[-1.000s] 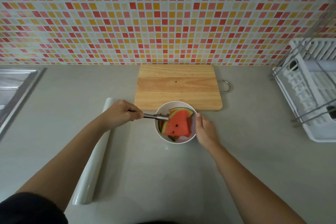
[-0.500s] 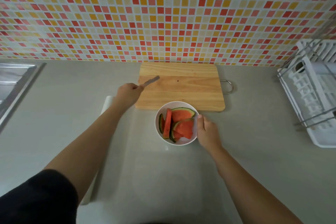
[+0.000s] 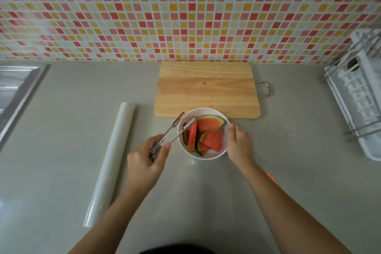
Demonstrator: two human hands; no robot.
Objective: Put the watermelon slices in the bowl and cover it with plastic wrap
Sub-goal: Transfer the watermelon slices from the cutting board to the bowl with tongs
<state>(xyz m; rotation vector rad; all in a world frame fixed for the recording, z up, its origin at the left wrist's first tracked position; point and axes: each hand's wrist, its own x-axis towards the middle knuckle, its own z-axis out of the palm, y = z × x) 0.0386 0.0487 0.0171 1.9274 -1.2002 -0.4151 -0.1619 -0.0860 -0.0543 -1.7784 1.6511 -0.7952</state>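
Note:
A white bowl sits on the grey counter just in front of the wooden cutting board. Several red watermelon slices with green rind lie and lean inside it. My left hand grips metal tongs whose tips reach over the bowl's left rim, beside one upright slice. My right hand holds the bowl's right rim, thumb on the edge. A roll of plastic wrap lies lengthwise on the counter to the left of my left hand.
A steel sink lies at the far left. A white dish rack with wire rails stands at the right edge. The tiled wall runs behind the board. A small orange thing peeks out behind my right forearm.
My left hand swung the tongs out over the cutting board and has come back near the bowl's left rim. The slices in the bowl have shifted. My right hand stays on the rim.

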